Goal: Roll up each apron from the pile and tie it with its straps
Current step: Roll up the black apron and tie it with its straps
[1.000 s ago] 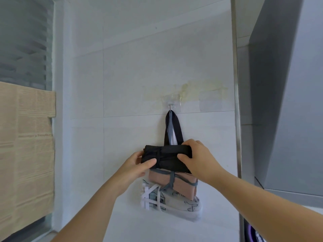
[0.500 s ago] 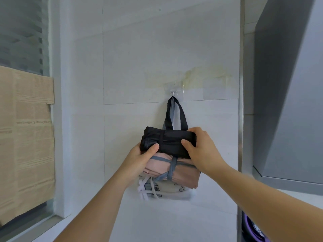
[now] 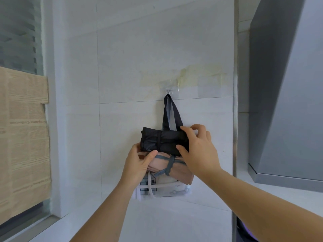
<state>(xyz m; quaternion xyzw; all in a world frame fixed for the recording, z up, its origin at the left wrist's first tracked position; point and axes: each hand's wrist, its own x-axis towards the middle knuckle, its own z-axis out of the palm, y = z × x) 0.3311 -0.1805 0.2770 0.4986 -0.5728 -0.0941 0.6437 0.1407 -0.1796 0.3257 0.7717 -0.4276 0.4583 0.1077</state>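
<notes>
Two hands (image 3: 197, 152) gripping black roll (image 3: 164, 140), newsprint (image 3: 22, 137) illegible

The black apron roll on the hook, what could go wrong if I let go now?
Several straps share one small clear hook; the added weight might pull it loose. The black apron roll is held by your left hand and right hand, so on release it may swing and slip its strap loop off. Its tie looks thin and could loosen.
</notes>
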